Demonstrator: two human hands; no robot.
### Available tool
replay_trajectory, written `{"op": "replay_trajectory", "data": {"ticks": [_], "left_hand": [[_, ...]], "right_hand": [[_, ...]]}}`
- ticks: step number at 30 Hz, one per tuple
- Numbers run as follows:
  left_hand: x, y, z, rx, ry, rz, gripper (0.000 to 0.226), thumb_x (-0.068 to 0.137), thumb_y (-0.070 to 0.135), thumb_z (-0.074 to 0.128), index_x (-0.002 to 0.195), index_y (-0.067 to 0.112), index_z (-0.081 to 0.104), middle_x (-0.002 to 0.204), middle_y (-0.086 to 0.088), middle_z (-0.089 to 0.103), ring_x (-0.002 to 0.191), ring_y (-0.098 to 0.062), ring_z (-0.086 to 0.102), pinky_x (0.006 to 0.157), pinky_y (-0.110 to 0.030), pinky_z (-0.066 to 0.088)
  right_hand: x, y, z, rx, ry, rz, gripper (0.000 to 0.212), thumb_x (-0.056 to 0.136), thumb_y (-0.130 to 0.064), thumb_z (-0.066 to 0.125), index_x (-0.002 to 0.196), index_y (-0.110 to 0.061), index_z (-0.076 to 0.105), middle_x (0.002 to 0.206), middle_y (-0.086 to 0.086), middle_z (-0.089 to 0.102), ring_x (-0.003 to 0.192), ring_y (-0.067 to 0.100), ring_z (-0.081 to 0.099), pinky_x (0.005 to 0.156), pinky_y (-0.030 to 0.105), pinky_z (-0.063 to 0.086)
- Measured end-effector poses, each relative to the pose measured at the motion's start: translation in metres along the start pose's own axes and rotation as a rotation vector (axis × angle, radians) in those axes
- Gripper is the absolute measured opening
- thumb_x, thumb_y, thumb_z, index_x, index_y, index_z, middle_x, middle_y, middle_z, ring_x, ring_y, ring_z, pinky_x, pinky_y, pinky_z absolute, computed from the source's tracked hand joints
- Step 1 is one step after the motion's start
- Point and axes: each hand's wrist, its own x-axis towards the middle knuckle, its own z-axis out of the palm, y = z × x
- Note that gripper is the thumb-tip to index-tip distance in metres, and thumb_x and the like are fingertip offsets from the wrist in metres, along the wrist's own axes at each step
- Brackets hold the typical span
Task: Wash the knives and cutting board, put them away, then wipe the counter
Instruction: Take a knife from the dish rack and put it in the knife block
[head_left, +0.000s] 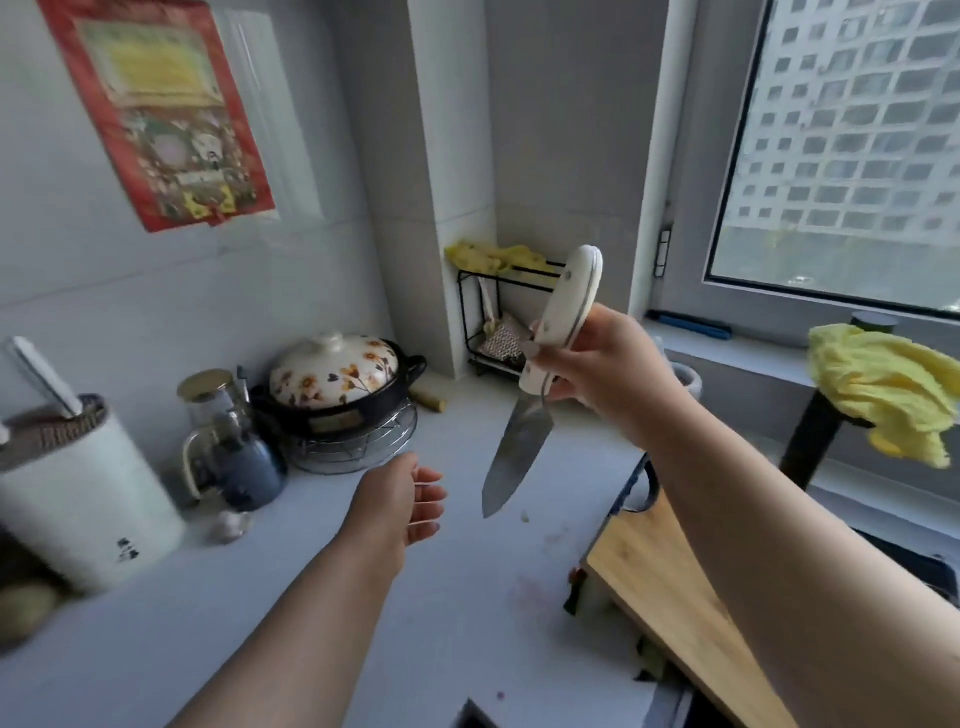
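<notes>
Your right hand (605, 364) grips the knife (540, 374) by the lower part of its white handle, fingers curled round it, blade pointing down and slightly left, tip hanging above the desk (363, 597) without touching. The handle top sticks up past your fist. Your left hand (400, 499) is lower and to the left of the blade, near the tip but apart from it, palm turned toward the knife, fingers loosely extended, holding nothing.

The wooden cutting board (670, 582) lies under your right forearm at the desk's right edge, one end over the sink (919, 571); black loop handle at its far end. Small scraps sit on the desk just beside the board.

A white knife holder (88, 499) stands far left, well apart from both hands, with one white-handled knife (41, 376) in it. Behind your left hand: glass jars (223, 426) and a flowered clay pot (337, 379) on a wire trivet. A black rack (498, 322) with a yellow cloth stands in the corner. Another yellow rag (883, 389) hangs on the black faucet (815, 441) to the right. Garlic bulb (228, 525) next to the jars.
</notes>
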Motion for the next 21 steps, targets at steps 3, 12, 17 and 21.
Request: {"op": "replay_trajectory", "data": {"ticks": [3,12,17,21], "left_hand": [[0.013,0.004,-0.049,-0.033,0.128,0.025,0.031,0.096,0.025,0.042,0.082,0.007,0.062,0.072,-0.007,0.061,0.059,-0.017,0.054,0.053,-0.026,0.045],[0.041,0.011,-0.208,-0.062,0.393,0.155,0.009,0.094,0.015,0.050,0.092,0.013,0.058,0.083,-0.002,0.054,0.065,-0.015,0.049,0.060,-0.024,0.039],[0.056,0.012,-0.277,0.173,0.588,0.232,0.039,0.094,0.020,0.050,0.132,0.013,0.054,0.138,-0.008,0.052,0.125,-0.028,0.048,0.104,-0.038,0.040],[0.070,0.013,-0.314,0.236,0.569,0.204,0.059,0.091,0.015,0.050,0.147,0.017,0.035,0.150,-0.006,0.038,0.133,-0.025,0.041,0.107,-0.034,0.036]], "right_hand": [[0.013,-0.026,0.052,0.087,-0.038,-0.051,0.024,0.079,-0.013,0.074,0.100,-0.005,0.065,0.089,0.013,0.071,0.081,0.028,0.071,0.071,0.047,0.060],[0.036,-0.104,0.203,0.277,-0.169,-0.223,0.020,0.080,-0.017,0.074,0.096,-0.011,0.065,0.087,0.006,0.072,0.077,0.023,0.072,0.070,0.044,0.060],[0.040,-0.140,0.276,0.371,-0.202,-0.286,0.017,0.081,-0.014,0.074,0.091,-0.008,0.062,0.084,0.011,0.070,0.079,0.027,0.071,0.073,0.049,0.059],[0.049,-0.159,0.328,0.340,-0.222,-0.325,0.027,0.076,-0.022,0.075,0.092,-0.005,0.062,0.083,0.011,0.070,0.079,0.028,0.070,0.074,0.052,0.057]]}}
